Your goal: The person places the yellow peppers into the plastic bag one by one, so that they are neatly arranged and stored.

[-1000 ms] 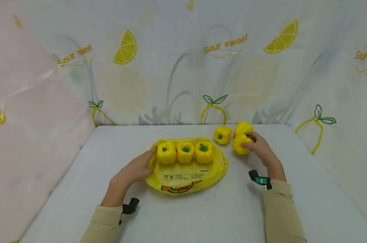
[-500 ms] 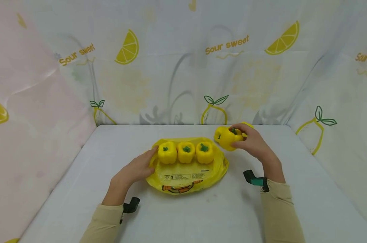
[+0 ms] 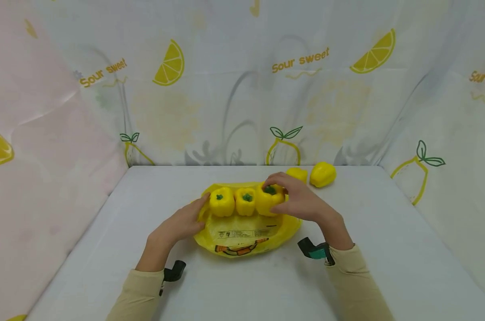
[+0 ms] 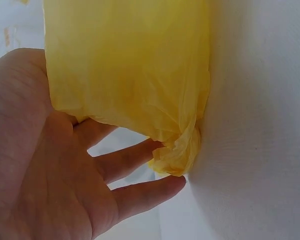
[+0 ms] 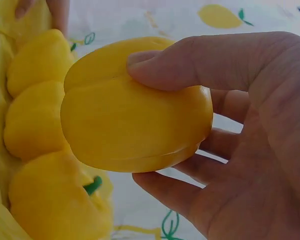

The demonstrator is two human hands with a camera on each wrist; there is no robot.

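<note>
A yellow plastic bag [image 3: 242, 234] lies spread on the table with a row of yellow bell peppers along its far side, among them the left pepper [image 3: 222, 205] and the middle pepper [image 3: 245, 206]. My right hand [image 3: 302, 198] grips another bell pepper [image 5: 135, 107] between thumb and fingers, over the row's right end. In the head view it largely hides the third pepper in the row, whose green stem shows in the right wrist view. My left hand [image 3: 182, 220] touches the bag's left edge, fingers spread and fairly straight; yellow film covers part of it in the left wrist view.
Two loose bell peppers stand at the back of the table, one partly hidden pepper [image 3: 297, 173] behind my right hand and another pepper [image 3: 322, 174] farther right. A lemon-printed cloth [image 3: 226, 89] hangs close behind the white table [image 3: 242, 290].
My right hand has lifted a bell pepper from the loose group at the right and carried it left over the bag. My left hand has stayed at the bag's edge.
</note>
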